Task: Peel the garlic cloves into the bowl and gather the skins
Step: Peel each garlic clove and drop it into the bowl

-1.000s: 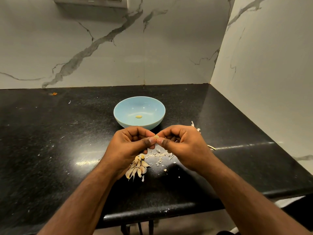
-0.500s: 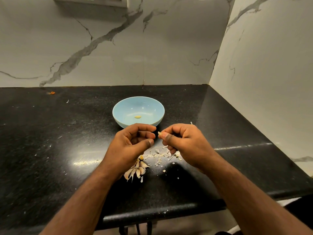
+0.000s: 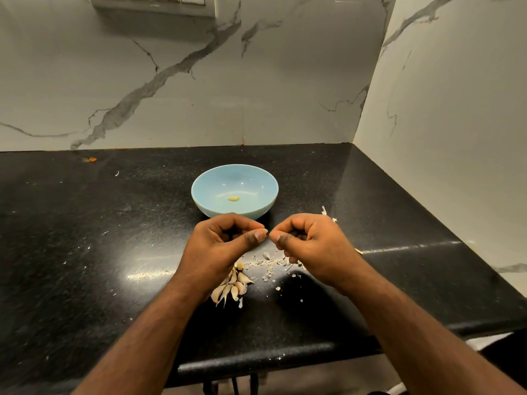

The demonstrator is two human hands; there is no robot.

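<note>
Both hands pinch tiny clove (image 3: 267, 231) between fingertips; axis unclear; bowl (image 3: 205, 192) behind.

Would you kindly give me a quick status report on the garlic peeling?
Left hand pinching small garlic clove; right hand fingers curled, contents unclear. Light blue round bowl holds one peeled clove. Nothing obstructing.

head view; worn on head; faces forward-down; near countertop (image 3: 85, 252); walls (image 3: 171, 95) behind
</note>
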